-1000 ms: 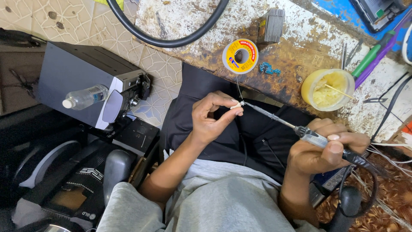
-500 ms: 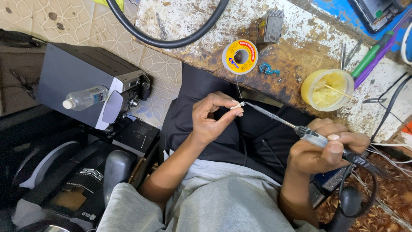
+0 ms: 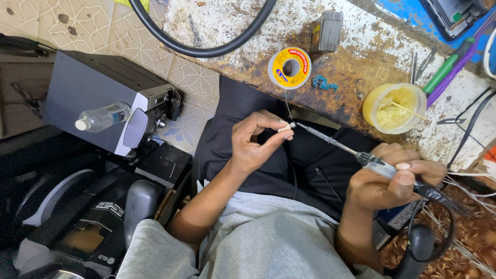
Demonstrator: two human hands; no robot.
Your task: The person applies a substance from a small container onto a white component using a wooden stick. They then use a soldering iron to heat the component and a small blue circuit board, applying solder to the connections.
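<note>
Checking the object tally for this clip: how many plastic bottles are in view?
1. A clear plastic bottle with a white cap lies on its side on the grey box, to the left of the person's left hand. Others may be hidden in the dark clutter below.

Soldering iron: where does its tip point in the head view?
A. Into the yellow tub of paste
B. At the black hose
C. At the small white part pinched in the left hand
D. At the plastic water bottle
C: the right hand holds the soldering iron with its tip meeting the small white part pinched in the left hand.
</note>
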